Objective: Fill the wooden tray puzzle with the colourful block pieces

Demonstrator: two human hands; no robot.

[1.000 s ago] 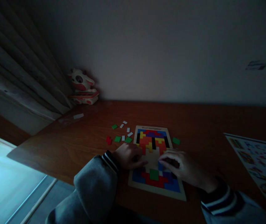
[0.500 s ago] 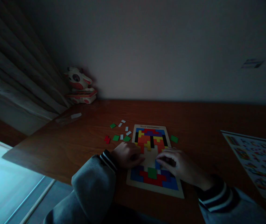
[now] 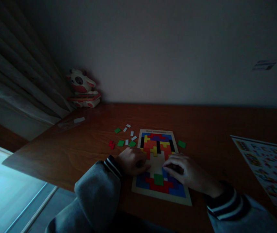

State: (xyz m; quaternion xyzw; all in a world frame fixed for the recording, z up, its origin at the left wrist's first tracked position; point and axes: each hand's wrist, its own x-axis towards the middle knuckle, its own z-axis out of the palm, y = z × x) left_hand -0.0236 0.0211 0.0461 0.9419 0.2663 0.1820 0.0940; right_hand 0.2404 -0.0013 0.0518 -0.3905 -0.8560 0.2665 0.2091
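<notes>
A pale wooden puzzle board (image 3: pixel 161 198) lies on the brown desk (image 3: pixel 85 149), partly filled with coloured block pieces. My left hand (image 3: pixel 132 160) rests on the board's left edge, fingers curled on it. My right hand (image 3: pixel 185 171) lies over the board's right middle, fingertips bent down onto a dark piece in the bare centre. The room is dim, so I cannot tell whether those fingers grip the piece. A green piece (image 3: pixel 158 179) sits among the red and blue pieces near the board's front.
Loose green, red and white pieces (image 3: pixel 125 139) lie left of the board, and one green piece (image 3: pixel 181 144) lies to its right. A printed sheet (image 3: pixel 264 165) lies at the right. A cow toy (image 3: pixel 82 89) stands by the curtain at the back left.
The view shifted slightly between the earliest frame and now. Both hands stay on the board; my right hand's fingers moved only a little.
</notes>
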